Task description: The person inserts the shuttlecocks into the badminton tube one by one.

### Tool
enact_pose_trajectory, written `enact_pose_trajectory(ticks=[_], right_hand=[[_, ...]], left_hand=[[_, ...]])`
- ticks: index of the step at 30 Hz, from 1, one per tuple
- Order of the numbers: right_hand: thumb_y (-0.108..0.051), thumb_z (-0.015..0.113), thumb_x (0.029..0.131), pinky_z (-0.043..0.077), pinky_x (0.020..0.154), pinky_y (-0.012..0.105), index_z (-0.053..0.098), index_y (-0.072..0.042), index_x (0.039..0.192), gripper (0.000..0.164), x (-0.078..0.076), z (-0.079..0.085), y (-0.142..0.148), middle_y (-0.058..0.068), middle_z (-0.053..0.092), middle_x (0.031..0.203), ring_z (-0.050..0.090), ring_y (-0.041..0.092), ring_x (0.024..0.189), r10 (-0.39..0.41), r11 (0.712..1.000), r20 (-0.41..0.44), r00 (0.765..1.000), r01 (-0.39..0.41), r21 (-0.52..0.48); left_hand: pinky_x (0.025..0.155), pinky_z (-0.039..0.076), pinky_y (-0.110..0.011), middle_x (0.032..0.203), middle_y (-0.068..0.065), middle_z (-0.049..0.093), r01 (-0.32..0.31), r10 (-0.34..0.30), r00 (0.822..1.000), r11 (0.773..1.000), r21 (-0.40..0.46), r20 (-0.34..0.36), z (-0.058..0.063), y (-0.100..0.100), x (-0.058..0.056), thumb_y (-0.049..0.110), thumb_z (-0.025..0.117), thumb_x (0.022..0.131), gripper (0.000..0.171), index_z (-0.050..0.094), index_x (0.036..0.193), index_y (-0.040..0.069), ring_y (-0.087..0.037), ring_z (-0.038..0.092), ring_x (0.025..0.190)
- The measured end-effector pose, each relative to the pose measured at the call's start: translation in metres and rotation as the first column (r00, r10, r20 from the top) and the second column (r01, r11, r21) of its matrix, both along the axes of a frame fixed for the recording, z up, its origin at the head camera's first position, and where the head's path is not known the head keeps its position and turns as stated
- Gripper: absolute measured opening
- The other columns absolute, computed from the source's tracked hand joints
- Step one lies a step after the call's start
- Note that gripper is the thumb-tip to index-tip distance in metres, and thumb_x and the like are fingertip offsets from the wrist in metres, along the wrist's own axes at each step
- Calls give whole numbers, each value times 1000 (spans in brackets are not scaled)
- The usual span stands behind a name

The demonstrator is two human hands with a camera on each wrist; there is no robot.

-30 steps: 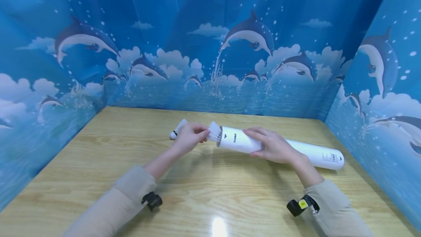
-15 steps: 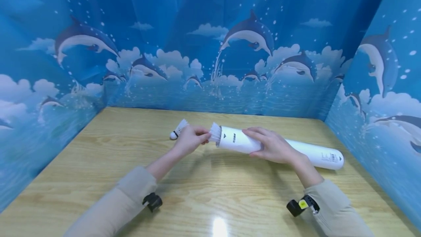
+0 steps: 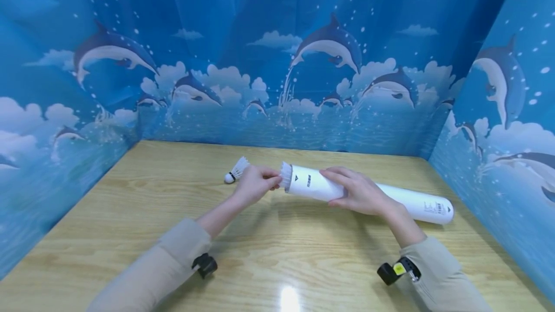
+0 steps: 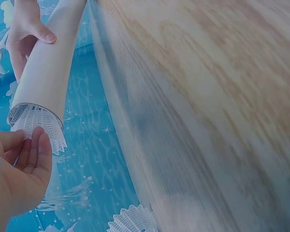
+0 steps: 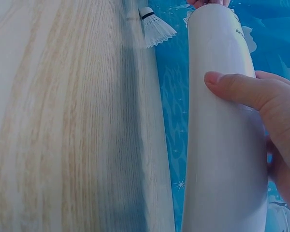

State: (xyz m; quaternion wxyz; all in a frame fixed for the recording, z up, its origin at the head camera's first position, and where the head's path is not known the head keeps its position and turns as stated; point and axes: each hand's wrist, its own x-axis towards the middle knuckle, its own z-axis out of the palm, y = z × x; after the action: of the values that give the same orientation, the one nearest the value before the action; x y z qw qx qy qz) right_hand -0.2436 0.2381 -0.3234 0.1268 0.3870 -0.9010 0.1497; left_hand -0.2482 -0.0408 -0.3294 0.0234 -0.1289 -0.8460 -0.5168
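A long white tube [image 3: 318, 186] lies slanted, its open end toward the left and raised over the table. My right hand [image 3: 360, 190] grips it around the middle, thumb on the near side in the right wrist view. In the tube's mouth sits a white shuttlecock [image 4: 38, 123], skirt outward and its cork end hidden inside. My left hand [image 3: 257, 184] pinches the rim of that skirt between thumb and fingers. A second shuttlecock [image 3: 236, 171] with a black band lies on the table just behind the left hand, cork to the left.
The wooden table [image 3: 277, 244] spans the view below the hands. Blue dolphin-print curtains [image 3: 243, 52] stand along its back and sides. A wrist camera [image 3: 204, 265] is strapped at the left sleeve, another wrist camera [image 3: 392, 272] at the right.
My left hand has moved slightly right, and the pinched shuttlecock sits deeper in the tube, less of its skirt showing. The right hand and tube have stayed nearly still.
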Motion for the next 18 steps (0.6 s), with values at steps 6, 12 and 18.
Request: enact_pose_trajectory(ticks=[6, 12, 18], right_hand=[[-24, 82, 69, 47, 84, 49, 46, -16, 137, 78, 0, 0, 0, 11, 49, 132, 52, 33, 111, 0, 1000, 4, 1000, 0, -3], [-24, 82, 69, 48, 83, 48, 46, -15, 137, 78, 0, 0, 0, 10, 50, 132, 53, 32, 111, 7, 1000, 1, 1000, -7, -4], [-24, 82, 69, 48, 83, 47, 46, -14, 137, 78, 0, 1, 0, 10, 49, 132, 53, 32, 111, 4, 1000, 5, 1000, -4, -2]], left_hand=[[62, 52, -25, 78, -6, 70, 19, -20, 1000, 999, -33, -16, -1, 1, -1, 10, 66, 85, 15, 72, 96, 2, -12, 64, 68], [62, 52, -25, 79, -6, 70, 52, -52, 999, 998, -33, -5, -4, 6, -2, 11, 65, 86, 15, 72, 96, 2, -13, 64, 69], [60, 49, -25, 81, -6, 70, 49, -48, 998, 998, -36, 29, -2, 11, -1, 13, 66, 86, 14, 73, 96, 5, -20, 65, 75]])
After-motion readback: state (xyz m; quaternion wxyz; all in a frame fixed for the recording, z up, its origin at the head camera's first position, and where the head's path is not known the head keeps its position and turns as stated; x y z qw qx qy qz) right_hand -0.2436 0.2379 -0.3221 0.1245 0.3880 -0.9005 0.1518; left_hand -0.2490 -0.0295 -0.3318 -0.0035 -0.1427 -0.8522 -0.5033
